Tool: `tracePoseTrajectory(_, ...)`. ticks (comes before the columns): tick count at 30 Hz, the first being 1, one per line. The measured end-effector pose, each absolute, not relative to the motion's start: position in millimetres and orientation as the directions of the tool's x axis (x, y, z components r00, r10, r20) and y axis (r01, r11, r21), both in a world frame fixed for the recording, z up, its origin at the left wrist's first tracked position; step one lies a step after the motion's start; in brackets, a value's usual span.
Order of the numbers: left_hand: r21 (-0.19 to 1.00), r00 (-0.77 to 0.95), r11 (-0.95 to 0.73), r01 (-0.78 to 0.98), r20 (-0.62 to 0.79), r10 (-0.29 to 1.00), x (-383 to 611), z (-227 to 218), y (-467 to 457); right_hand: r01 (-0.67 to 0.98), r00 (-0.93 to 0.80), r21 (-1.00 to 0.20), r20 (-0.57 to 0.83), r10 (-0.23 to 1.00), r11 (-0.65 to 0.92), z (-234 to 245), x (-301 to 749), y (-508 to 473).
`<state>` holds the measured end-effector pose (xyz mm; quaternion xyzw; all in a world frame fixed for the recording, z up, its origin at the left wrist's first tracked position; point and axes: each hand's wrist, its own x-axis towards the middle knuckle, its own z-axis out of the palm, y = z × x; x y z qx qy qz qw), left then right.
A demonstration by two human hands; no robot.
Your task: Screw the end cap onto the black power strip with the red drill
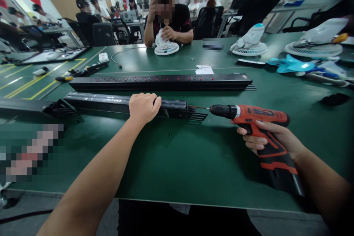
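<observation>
Drill [257,114], red-and-black, pistol-shaped plastic, sits at two o'clock, wrapped in the right hand [289,142] and likely bottom-heavy. At eleven o'clock, the left hand [142,108] clasps a long, boxy, black, metal-looking bar [110,103], probably stiff and slippery, best pressed down near mid-length.

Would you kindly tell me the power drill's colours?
The power drill is mostly orange-red and black; head view.

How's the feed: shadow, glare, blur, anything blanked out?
Head view: the drill is fairly sharp, with a dark shadow on the green table; head view: pale streaks top the held black bar, glare or film, I can't tell; head view: the upper right corner is dark, and mosaic blocks mask part of the lower left.
</observation>
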<state>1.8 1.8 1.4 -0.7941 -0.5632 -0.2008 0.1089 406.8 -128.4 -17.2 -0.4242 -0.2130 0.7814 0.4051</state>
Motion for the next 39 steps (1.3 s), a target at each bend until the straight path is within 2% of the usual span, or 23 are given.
tracePoseTrajectory(16,0.13,0.28,-0.375,0.918,0.459,0.843,2.2,2.0,0.8,-0.443,-0.318,-0.68,-0.49,0.812,-0.584,-15.4,405.9,-129.0)
tracePoseTrajectory(23,0.062,0.298,-0.356,0.933,0.422,0.856,0.9,2.8,2.4,-0.451,-0.315,-0.685,-0.478,0.82,-0.572,-15.0,405.1,-128.1)
tracePoseTrajectory(39,0.046,0.297,-0.352,0.935,0.44,0.847,1.5,2.1,1.8,-0.411,-0.344,-0.675,-0.507,0.79,-0.612,-15.5,408.4,-128.1)
